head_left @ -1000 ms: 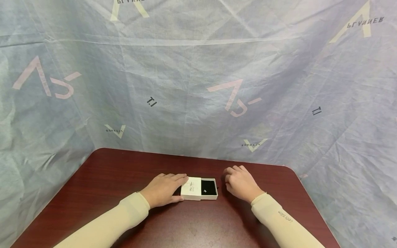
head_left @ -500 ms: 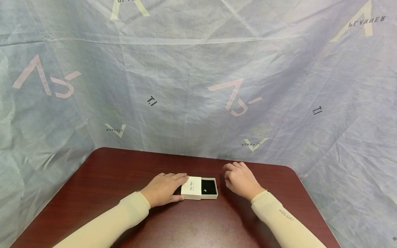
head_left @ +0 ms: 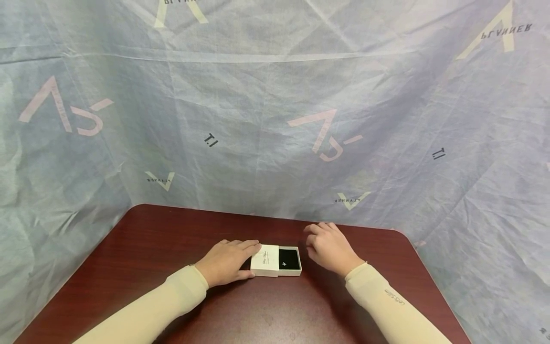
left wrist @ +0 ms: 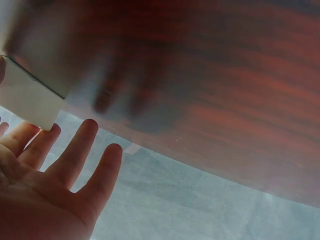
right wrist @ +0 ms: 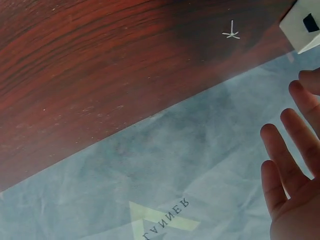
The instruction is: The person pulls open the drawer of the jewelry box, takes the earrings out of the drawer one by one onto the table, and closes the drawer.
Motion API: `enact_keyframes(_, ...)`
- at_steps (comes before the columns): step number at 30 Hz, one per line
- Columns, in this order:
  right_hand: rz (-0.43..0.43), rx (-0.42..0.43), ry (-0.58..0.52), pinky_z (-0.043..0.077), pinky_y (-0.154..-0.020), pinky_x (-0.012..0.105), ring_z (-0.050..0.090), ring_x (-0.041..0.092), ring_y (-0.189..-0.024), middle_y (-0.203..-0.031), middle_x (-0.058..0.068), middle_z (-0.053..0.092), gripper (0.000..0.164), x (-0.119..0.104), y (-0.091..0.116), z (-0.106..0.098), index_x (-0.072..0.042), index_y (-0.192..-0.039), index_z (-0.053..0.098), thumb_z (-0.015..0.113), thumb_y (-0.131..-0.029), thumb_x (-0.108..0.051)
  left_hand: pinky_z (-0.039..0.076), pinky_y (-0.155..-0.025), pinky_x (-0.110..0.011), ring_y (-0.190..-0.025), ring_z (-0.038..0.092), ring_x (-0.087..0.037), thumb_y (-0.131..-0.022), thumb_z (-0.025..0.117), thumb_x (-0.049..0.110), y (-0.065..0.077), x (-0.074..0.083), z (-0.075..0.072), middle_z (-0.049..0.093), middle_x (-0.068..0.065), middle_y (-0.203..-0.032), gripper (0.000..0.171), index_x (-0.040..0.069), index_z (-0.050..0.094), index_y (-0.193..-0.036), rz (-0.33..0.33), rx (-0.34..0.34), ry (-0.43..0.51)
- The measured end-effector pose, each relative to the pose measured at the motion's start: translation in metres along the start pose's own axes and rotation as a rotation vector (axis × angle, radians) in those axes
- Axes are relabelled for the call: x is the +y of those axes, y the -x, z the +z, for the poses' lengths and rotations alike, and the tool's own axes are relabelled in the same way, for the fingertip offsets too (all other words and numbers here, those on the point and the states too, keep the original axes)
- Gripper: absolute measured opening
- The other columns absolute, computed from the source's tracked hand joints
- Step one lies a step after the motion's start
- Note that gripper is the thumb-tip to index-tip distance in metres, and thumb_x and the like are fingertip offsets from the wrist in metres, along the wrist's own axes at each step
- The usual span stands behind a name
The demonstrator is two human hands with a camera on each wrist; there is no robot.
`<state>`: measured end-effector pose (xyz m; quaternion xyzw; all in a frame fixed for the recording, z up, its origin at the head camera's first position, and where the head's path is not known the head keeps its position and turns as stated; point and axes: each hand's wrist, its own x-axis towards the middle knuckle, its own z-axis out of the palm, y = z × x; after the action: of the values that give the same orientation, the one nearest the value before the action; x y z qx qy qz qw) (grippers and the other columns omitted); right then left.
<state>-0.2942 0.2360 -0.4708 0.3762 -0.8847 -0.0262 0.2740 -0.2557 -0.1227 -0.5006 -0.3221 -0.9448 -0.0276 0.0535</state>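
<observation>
A small white jewelry box (head_left: 265,261) with script lettering lies on the table in the head view. Its inner tray (head_left: 292,273) is partly slid out to the right, showing a black pad (head_left: 290,257) with a small silvery star-shaped piece (head_left: 284,263) on it. My left hand (head_left: 225,263) holds the outer sleeve from the left, thumb on the near side and fingers at the far side. Right of the tray, my right hand (head_left: 331,249) hovers apart from it with loosely bent fingers. The right wrist view shows a tiny silvery pronged piece (right wrist: 231,34) on the table near the box.
The dark red wood table (head_left: 180,229) has rounded far corners. A grey-blue printed cloth (head_left: 258,119) hangs behind it and along both sides. A black tab (right wrist: 310,23) shows on the tray's end.
My right hand has shifted slightly left and away from me, toward the table's far edge. The left hand and the box have stayed in place.
</observation>
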Motion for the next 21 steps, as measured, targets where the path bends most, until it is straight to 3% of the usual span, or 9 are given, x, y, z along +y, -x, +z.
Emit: enact_keyframes(21,0.000,-0.033,-0.060,0.055,-0.092,0.040,0.076,0.023,-0.107,-0.128,0.002,0.085,0.013,-0.023,-0.011,-0.011,-0.022,-0.085,0.086,0.092,-0.085,-0.011,0.064,-0.119,-0.060,-0.153,0.072,-0.029,-0.108,0.084,0.058,0.000,-0.001,0.000,0.062,-0.001,-0.180,0.080,0.020,0.061,-0.173,0.005,0.003,-0.006)
